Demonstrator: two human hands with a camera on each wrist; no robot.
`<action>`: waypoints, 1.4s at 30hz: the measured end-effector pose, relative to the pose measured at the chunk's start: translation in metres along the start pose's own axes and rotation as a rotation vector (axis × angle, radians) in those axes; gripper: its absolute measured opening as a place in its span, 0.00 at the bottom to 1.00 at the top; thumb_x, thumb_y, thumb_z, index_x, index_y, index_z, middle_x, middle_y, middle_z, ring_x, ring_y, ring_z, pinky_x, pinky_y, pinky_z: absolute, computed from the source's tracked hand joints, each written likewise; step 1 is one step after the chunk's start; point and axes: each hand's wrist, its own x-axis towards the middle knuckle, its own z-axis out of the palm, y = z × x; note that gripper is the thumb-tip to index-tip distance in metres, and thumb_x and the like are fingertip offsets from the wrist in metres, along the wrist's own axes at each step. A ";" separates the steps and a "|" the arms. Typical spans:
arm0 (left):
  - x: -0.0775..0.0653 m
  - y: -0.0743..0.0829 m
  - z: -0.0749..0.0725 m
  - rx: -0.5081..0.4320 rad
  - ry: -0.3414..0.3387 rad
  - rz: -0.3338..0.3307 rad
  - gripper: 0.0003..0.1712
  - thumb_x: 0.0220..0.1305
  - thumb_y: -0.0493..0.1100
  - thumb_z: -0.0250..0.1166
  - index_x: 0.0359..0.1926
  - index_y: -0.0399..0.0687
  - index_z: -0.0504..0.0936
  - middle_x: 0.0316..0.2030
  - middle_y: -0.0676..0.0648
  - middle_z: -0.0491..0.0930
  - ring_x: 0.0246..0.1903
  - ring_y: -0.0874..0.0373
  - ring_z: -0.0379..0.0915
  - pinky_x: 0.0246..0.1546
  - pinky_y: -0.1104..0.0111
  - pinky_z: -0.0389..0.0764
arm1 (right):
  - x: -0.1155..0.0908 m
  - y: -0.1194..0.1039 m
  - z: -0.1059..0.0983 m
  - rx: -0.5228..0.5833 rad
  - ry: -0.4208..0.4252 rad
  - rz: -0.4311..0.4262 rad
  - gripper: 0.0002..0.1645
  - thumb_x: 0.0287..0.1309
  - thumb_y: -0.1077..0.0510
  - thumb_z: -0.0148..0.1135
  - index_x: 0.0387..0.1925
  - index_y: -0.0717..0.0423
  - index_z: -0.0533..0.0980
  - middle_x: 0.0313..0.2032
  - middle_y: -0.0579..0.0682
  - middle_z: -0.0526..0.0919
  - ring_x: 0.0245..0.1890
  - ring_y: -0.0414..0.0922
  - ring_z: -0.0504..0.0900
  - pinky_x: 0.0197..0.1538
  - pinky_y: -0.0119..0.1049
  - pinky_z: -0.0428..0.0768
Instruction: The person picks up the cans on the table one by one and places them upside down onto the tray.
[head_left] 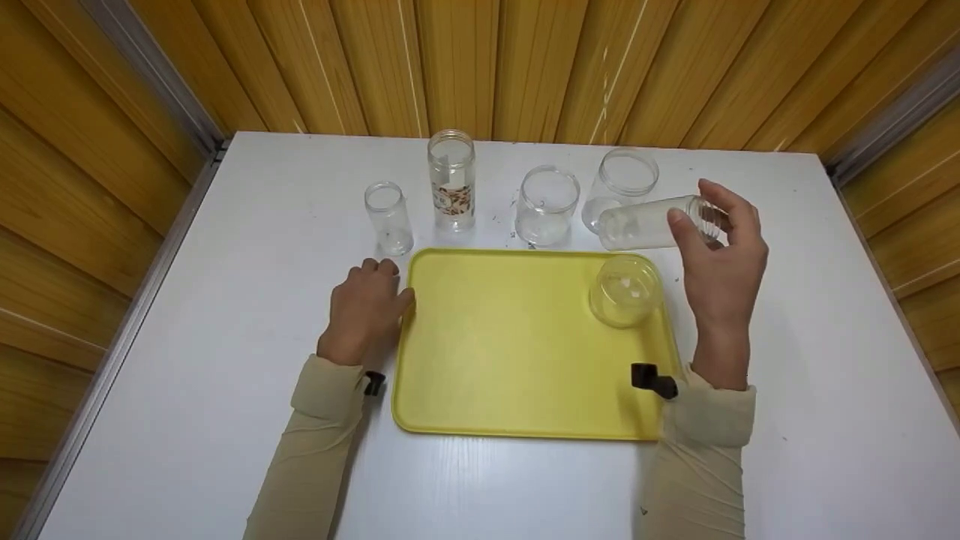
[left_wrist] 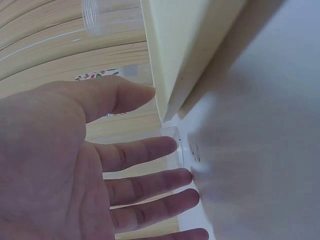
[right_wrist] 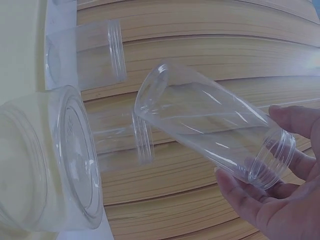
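Right hand [head_left: 725, 270] gripping jar [head_left: 646, 224], left hand [head_left: 364, 309] perhaps touching tray [head_left: 510, 352]

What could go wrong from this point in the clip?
The right hand grips the tilted clear jar near its threaded neck, so the jar might slip or swing. Its base end could knock the open jar at the back right, which it overlaps in the head view. Lowered carelessly, it might bump the upturned jar on the yellow tray.
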 end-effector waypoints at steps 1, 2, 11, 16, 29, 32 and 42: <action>0.000 0.000 0.000 0.000 0.002 0.002 0.23 0.73 0.48 0.62 0.55 0.31 0.84 0.47 0.32 0.82 0.45 0.37 0.80 0.40 0.44 0.85 | 0.000 0.000 0.000 0.007 -0.002 -0.001 0.27 0.67 0.59 0.72 0.66 0.56 0.80 0.62 0.48 0.80 0.59 0.45 0.76 0.53 0.38 0.73; 0.000 -0.001 0.001 -0.001 0.003 0.004 0.23 0.72 0.48 0.62 0.55 0.31 0.84 0.48 0.32 0.82 0.45 0.37 0.80 0.40 0.44 0.85 | 0.000 0.000 0.000 0.015 -0.005 0.001 0.27 0.67 0.58 0.72 0.66 0.55 0.80 0.62 0.48 0.80 0.59 0.46 0.76 0.54 0.38 0.73; 0.000 -0.002 0.002 -0.017 -0.003 0.011 0.21 0.71 0.46 0.59 0.53 0.34 0.85 0.52 0.31 0.81 0.49 0.35 0.79 0.42 0.41 0.84 | 0.002 0.000 0.003 0.292 -0.031 0.088 0.23 0.64 0.65 0.73 0.61 0.58 0.83 0.62 0.57 0.80 0.59 0.52 0.77 0.54 0.34 0.80; 0.001 -0.001 0.003 -0.012 -0.012 0.011 0.21 0.71 0.46 0.58 0.54 0.36 0.86 0.52 0.32 0.81 0.50 0.35 0.78 0.43 0.41 0.83 | 0.001 -0.001 0.003 0.378 -0.055 0.095 0.23 0.65 0.66 0.72 0.61 0.61 0.82 0.61 0.60 0.79 0.56 0.53 0.79 0.52 0.33 0.83; -0.001 -0.002 0.006 -0.015 0.000 0.024 0.20 0.70 0.43 0.57 0.52 0.37 0.87 0.52 0.33 0.81 0.48 0.36 0.77 0.41 0.42 0.83 | -0.001 -0.005 0.006 0.488 -0.090 0.152 0.25 0.66 0.63 0.73 0.62 0.64 0.80 0.60 0.62 0.78 0.54 0.54 0.80 0.53 0.39 0.85; -0.001 -0.001 0.005 -0.021 0.006 0.016 0.19 0.71 0.44 0.57 0.52 0.37 0.86 0.51 0.34 0.81 0.47 0.36 0.77 0.41 0.42 0.83 | -0.001 -0.005 0.007 0.503 -0.099 0.166 0.25 0.65 0.63 0.73 0.62 0.64 0.80 0.60 0.62 0.78 0.54 0.53 0.81 0.54 0.40 0.85; 0.003 0.009 0.004 -0.088 0.094 -0.033 0.25 0.73 0.49 0.63 0.60 0.34 0.82 0.53 0.33 0.82 0.49 0.38 0.78 0.43 0.44 0.84 | -0.001 -0.006 0.008 0.538 -0.119 0.238 0.26 0.65 0.63 0.73 0.64 0.63 0.79 0.63 0.61 0.78 0.61 0.53 0.78 0.56 0.41 0.84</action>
